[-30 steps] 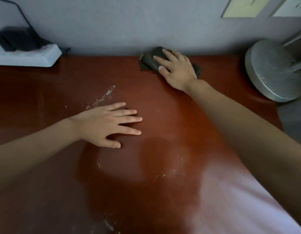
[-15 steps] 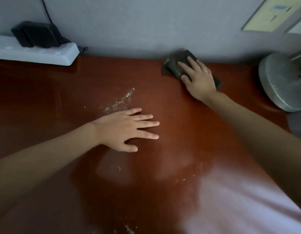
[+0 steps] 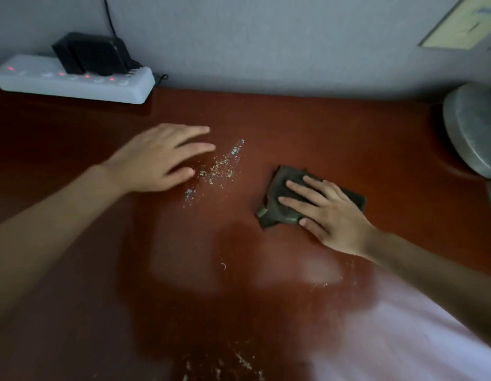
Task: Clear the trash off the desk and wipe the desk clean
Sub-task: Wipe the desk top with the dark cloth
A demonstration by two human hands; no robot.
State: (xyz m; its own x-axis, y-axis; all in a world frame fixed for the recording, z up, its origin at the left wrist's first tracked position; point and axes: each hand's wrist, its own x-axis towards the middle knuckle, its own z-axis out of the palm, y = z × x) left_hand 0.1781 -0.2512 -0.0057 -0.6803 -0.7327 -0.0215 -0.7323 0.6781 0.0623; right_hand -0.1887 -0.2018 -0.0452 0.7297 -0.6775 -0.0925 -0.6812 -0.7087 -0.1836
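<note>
A dark folded cloth (image 3: 283, 185) lies on the reddish-brown desk (image 3: 335, 138), right of centre. My right hand (image 3: 325, 213) presses flat on it with straight fingers, covering its right part. A streak of pale crumbs (image 3: 221, 166) lies left of the cloth. My left hand (image 3: 159, 158) is flat and blurred, its fingertips at the left end of the crumbs. More crumbs (image 3: 239, 361) sit near the front edge, and a small curled scrap (image 3: 223, 266) lies in the middle.
A white power strip (image 3: 73, 81) with red lights and a black adapter (image 3: 93, 55) sits at the back left by the wall. A round grey metal lamp base (image 3: 475, 133) stands at the right edge. A few specks (image 3: 325, 284) lie front right.
My right hand has dragged the cloth from the back wall toward me into the middle of the desk. My left hand has moved back and left, beside the crumb streak.
</note>
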